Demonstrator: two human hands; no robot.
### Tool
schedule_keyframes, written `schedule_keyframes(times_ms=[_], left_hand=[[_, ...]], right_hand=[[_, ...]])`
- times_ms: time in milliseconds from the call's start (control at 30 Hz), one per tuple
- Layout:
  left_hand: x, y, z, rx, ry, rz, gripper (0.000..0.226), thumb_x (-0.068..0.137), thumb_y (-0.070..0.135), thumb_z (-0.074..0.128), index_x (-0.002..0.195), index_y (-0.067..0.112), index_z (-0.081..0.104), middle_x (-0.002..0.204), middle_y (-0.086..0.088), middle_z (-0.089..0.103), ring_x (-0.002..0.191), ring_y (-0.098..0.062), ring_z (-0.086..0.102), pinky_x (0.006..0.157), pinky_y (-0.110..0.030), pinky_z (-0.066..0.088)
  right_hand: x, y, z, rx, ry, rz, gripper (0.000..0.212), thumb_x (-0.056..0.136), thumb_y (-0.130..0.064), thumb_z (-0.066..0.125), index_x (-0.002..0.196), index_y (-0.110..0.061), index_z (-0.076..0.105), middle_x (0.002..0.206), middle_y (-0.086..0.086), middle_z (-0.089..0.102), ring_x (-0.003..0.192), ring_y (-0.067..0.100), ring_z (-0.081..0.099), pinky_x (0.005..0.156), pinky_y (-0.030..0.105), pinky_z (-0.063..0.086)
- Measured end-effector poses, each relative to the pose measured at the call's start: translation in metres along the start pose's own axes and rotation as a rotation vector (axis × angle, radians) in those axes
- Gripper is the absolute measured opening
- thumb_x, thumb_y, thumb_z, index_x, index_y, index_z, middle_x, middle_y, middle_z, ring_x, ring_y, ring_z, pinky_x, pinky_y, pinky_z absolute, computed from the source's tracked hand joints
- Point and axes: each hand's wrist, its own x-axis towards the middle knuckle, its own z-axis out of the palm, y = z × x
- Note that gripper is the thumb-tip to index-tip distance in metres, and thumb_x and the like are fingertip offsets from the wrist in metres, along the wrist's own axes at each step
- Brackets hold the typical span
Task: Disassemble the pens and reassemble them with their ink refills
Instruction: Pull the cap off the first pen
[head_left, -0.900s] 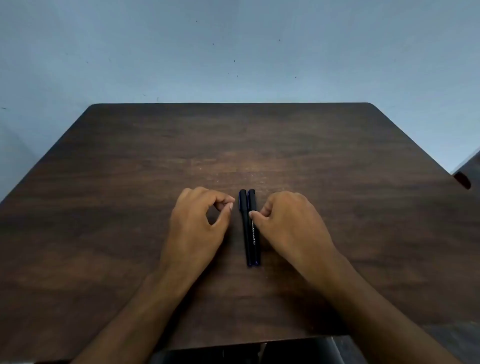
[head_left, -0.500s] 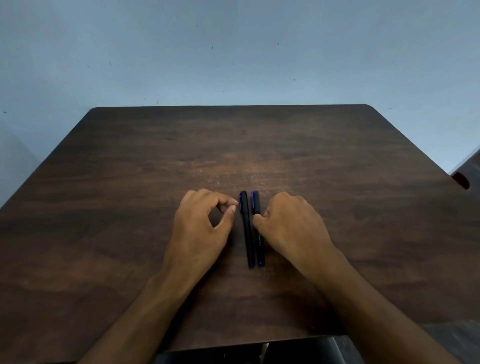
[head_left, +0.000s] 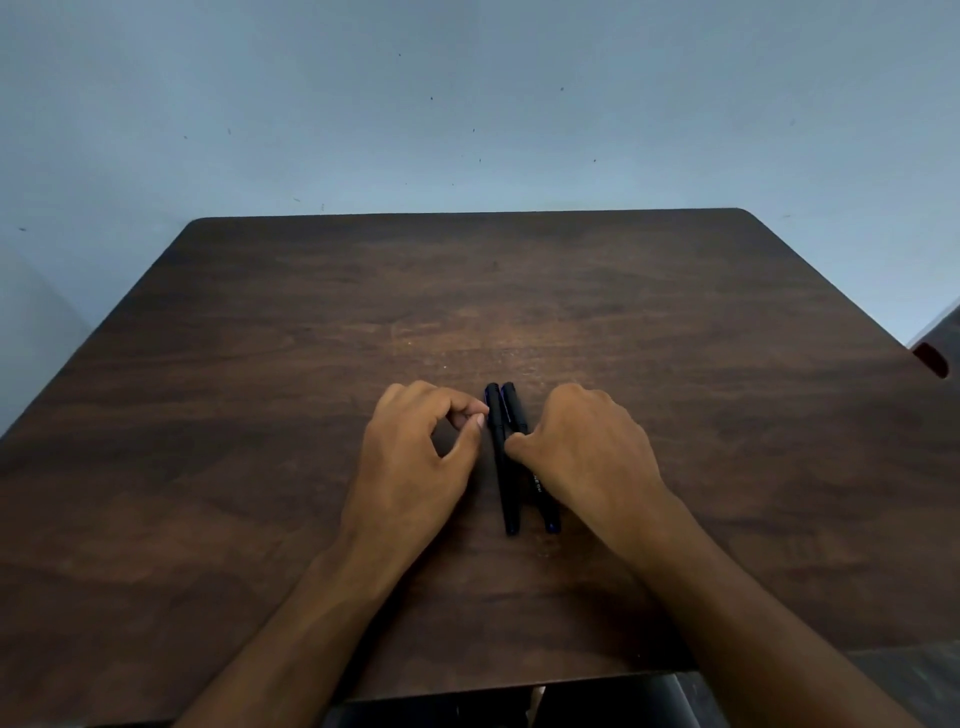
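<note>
Pale blue wall (head_left: 467, 104) fills the background, and below it a dark wooden table (head_left: 260, 364) runs from the near edge to the wall. Two black pens lie on it between the hands, both still whole, so by my reading the disassembly has not begun.

Both pens have their long axes running near to far. The left pen (head_left: 506, 478) lies almost straight. The right pen (head_left: 540, 493) touches it at the far caps and angles away toward the near right, so their near ends, each with a blue tip, sit apart.

Resting just left of the pens, the left hand (head_left: 415, 462) has its thumb and forefinger curled toward each other close beside the left pen's far end; they seem to hold nothing (contact with the pen cannot be told).

From the right, the right hand (head_left: 587, 447) covers the middle of the right pen, fingers curled, thumb tip at the gap between the barrels. It appears to pinch that pen, though the grip is hidden under the knuckles.

That hand is therefore the nearer one for a first lift, and the pull would go up and to the right, away from the neighbouring pen.

Nothing else lies on the table near the pens. A small red object (head_left: 930, 358) shows beyond the table's right edge, well apart from the work.
</note>
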Motion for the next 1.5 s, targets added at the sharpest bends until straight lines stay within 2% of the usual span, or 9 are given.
schedule_keyframes(times_ms=[267, 367, 467, 667, 867, 1000, 1233, 1400, 1500], left_hand=[[0.001, 0.004, -0.002, -0.020, -0.009, -0.030, 0.009, 0.089, 0.023, 0.069, 0.096, 0.026, 0.073, 0.088, 0.017, 0.066, 0.088, -0.001, 0.058, 0.076, -0.009, 0.040], [0.001, 0.013, -0.004, -0.294, -0.032, -0.222, 0.014, 0.092, 0.033, 0.067, 0.100, 0.028, 0.076, 0.094, 0.015, 0.074, 0.092, 0.005, 0.065, 0.080, -0.012, 0.049], [0.000, 0.023, -0.004, -0.634, -0.125, -0.429, 0.030, 0.087, 0.049, 0.066, 0.088, 0.021, 0.078, 0.072, 0.000, 0.071, 0.067, -0.007, 0.060, 0.064, -0.025, 0.050], [0.002, 0.031, 0.001, -0.895, -0.107, -0.575, 0.037, 0.078, 0.036, 0.078, 0.088, 0.000, 0.076, 0.071, -0.008, 0.064, 0.063, -0.014, 0.053, 0.061, -0.025, 0.046], [0.004, 0.037, -0.004, -0.874, -0.098, -0.510, 0.026, 0.075, 0.036, 0.075, 0.086, 0.012, 0.081, 0.089, -0.029, 0.068, 0.064, -0.010, 0.056, 0.060, -0.023, 0.048], [0.006, 0.043, -0.006, -0.860, -0.078, -0.492, 0.027, 0.076, 0.034, 0.074, 0.085, 0.009, 0.080, 0.091, -0.032, 0.067, 0.060, -0.009, 0.053, 0.056, -0.020, 0.047], [0.006, 0.050, -0.006, -0.860, -0.058, -0.484, 0.027, 0.076, 0.033, 0.074, 0.085, 0.009, 0.080, 0.071, -0.016, 0.061, 0.060, -0.011, 0.049, 0.057, -0.020, 0.045], [0.010, 0.055, -0.005, -0.847, -0.045, -0.489, 0.016, 0.083, 0.023, 0.073, 0.085, 0.008, 0.080, 0.062, -0.007, 0.060, 0.058, -0.010, 0.048, 0.055, -0.020, 0.044], [0.012, 0.055, -0.003, -0.858, -0.049, -0.513, 0.014, 0.085, 0.020, 0.073, 0.085, 0.008, 0.080, 0.060, -0.001, 0.064, 0.056, -0.008, 0.047, 0.053, -0.018, 0.043]], right_hand=[[-0.013, 0.010, -0.015, 0.148, 0.062, -0.067, 0.033, 0.083, -0.034, 0.070, 0.060, -0.011, 0.068, 0.053, 0.006, 0.067, 0.053, 0.021, 0.065, 0.052, 0.033, 0.055], [-0.022, 0.013, -0.020, 0.198, 0.105, -0.154, 0.027, 0.084, -0.034, 0.071, 0.065, -0.016, 0.068, 0.055, 0.003, 0.068, 0.050, 0.013, 0.062, 0.049, 0.026, 0.051], [-0.034, 0.016, -0.022, 0.281, 0.111, -0.206, 0.018, 0.079, -0.036, 0.073, 0.069, -0.025, 0.063, 0.051, -0.007, 0.061, 0.046, 0.006, 0.055, 0.048, 0.021, 0.046], [-0.045, 0.019, -0.026, 0.390, 0.070, -0.204, 0.015, 0.079, -0.030, 0.077, 0.074, -0.020, 0.067, 0.062, -0.001, 0.069, 0.058, 0.015, 0.066, 0.058, 0.033, 0.057], [-0.045, 0.022, -0.027, 0.920, -0.109, -0.131, 0.003, 0.094, -0.009, 0.067, 0.095, -0.008, 0.070, 0.071, 0.009, 0.077, 0.049, 0.020, 0.066, 0.045, 0.031, 0.054], [-0.046, 0.026, -0.024, 0.970, -0.024, -0.198, 0.012, 0.094, -0.021, 0.069, 0.087, -0.017, 0.078, 0.066, 0.006, 0.074, 0.043, 0.005, 0.051, 0.041, 0.016, 0.039], [-0.046, 0.028, -0.024, 0.975, -0.023, -0.270, 0.044, 0.097, -0.026, 0.067, 0.054, -0.014, 0.066, 0.048, 0.008, 0.045, 0.042, 0.012, 0.033, 0.042, 0.019, 0.029], [-0.044, 0.029, -0.024, 0.958, 0.055, -0.326, 0.048, 0.098, -0.022, 0.065, 0.068, 0.016, 0.063, 0.052, 0.025, 0.040, 0.038, 0.004, 0.030, 0.047, 0.005, 0.040], [-0.041, 0.029, -0.024, 0.928, 0.077, -0.323, 0.047, 0.097, -0.023, 0.065, 0.072, 0.017, 0.067, 0.050, 0.015, 0.041, 0.040, 0.008, 0.030, 0.045, 0.009, 0.037]])
